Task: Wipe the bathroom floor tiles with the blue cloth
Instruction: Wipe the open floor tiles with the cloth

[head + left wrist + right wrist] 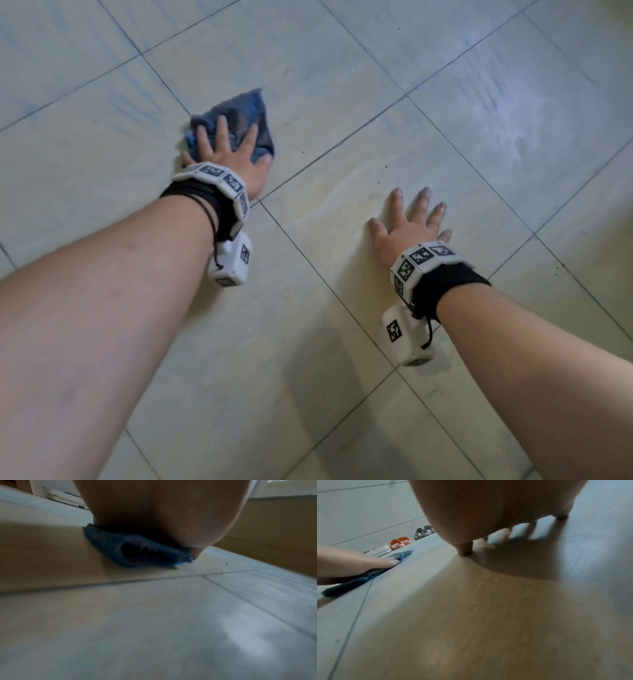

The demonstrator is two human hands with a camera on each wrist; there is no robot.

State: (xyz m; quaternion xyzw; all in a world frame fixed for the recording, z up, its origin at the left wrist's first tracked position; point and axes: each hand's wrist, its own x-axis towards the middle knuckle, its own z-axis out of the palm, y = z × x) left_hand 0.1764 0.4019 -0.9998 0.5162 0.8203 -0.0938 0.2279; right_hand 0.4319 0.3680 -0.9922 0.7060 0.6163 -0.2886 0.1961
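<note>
A crumpled blue cloth (245, 114) lies on the pale floor tiles (342, 308), left of centre in the head view. My left hand (227, 150) presses flat on it with fingers spread and straight. In the left wrist view the cloth (137, 550) bulges out from under my palm (163, 513). My right hand (407, 222) rests flat on a bare tile to the right, fingers spread, holding nothing. The right wrist view shows its fingertips (464, 549) on the floor, with my left hand (368, 563) on the cloth (359, 578) off to the left.
Grey grout lines cross the tiles diagonally. Faint blue streaks (133, 102) mark the tiles left of the cloth. A pair of orange slippers (400, 542) and a pair of grey slippers (423, 532) stand by the wall. A glossy patch (513, 116) shines at the right.
</note>
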